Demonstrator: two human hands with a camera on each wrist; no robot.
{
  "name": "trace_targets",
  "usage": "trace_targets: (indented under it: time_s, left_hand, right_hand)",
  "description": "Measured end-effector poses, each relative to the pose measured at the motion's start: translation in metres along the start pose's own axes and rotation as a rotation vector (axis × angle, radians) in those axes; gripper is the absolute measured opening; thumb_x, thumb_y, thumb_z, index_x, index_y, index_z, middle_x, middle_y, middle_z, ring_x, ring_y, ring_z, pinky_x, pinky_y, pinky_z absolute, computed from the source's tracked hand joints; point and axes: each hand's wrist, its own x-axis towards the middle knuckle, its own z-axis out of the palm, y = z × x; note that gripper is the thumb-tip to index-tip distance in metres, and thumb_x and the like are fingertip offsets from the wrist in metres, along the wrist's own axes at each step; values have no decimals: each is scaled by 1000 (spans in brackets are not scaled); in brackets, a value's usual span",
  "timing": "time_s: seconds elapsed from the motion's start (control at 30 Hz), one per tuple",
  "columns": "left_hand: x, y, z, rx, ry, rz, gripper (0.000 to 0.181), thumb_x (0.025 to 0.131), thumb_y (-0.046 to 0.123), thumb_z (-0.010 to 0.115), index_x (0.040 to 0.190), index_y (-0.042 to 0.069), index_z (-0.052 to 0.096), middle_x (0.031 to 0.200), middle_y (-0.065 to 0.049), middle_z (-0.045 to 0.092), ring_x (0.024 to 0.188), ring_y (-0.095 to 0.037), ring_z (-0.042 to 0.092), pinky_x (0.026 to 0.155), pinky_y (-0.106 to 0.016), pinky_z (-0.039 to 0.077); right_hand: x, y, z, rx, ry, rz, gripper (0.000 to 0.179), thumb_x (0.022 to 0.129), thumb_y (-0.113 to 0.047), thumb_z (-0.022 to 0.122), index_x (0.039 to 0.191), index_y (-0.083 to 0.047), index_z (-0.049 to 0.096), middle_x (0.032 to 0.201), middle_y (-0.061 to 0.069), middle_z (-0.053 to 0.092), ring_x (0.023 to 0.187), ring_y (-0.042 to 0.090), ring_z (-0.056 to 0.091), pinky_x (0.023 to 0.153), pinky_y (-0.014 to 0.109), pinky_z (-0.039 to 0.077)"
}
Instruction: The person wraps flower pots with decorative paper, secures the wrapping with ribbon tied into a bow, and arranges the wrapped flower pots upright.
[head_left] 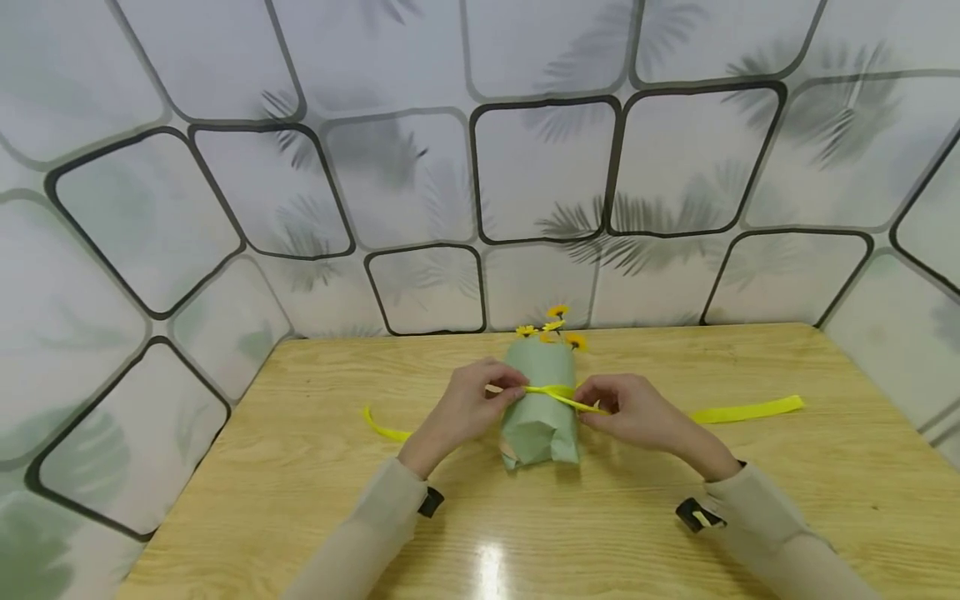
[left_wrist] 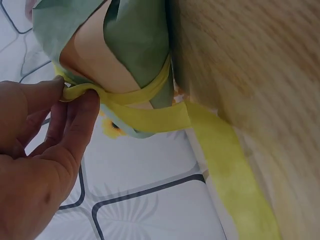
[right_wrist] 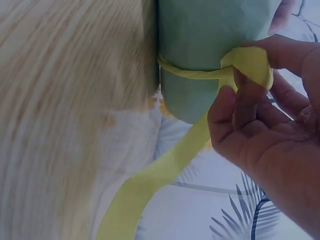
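A bouquet wrapped in pale green paper [head_left: 542,437] lies on the table, its yellow flowers [head_left: 557,325] poking out at the far end. Round its middle runs a yellow ribbon [head_left: 553,391], crossed on top of the paper. On the left side my left hand [head_left: 474,400] pinches the ribbon between thumb and fingers. The left wrist view shows a folded bit of ribbon [left_wrist: 80,92] in that grip. Opposite it, my right hand [head_left: 633,410] pinches another part of the ribbon close to the crossing. A loop of ribbon [right_wrist: 252,64] bends over its fingers in the right wrist view.
One ribbon tail [head_left: 750,411] stretches over the table to the right, and another tail [head_left: 384,429] curls at the left. The wooden table [head_left: 322,517] ends at a patterned wall covering [head_left: 420,183] behind the flowers.
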Motion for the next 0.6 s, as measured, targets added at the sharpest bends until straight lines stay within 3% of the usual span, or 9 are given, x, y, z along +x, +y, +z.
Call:
trace_targets:
  time_s: [0.27,0.6]
  left_hand:
    - [-3,-3,-2,41,-20,-30,13,99,13,68,109,11,76,103,-3,70,96,-14,69,78,-19,59]
    - [-17,-9,-4,64,-2,17,15,97,7,69,111,9,76,105,-4,69,95,-15,69,81,-20,59]
  right_hand:
    - [-5,0,-2,-40,-33,68,11,90,-6,71,99,-12,73,82,-6,65,68,4,48,59,22,42]
    - [-10,0,-5,-40,-46,56,14,94,-3,68,104,-3,78,89,-2,70,76,0,56,63,22,50]
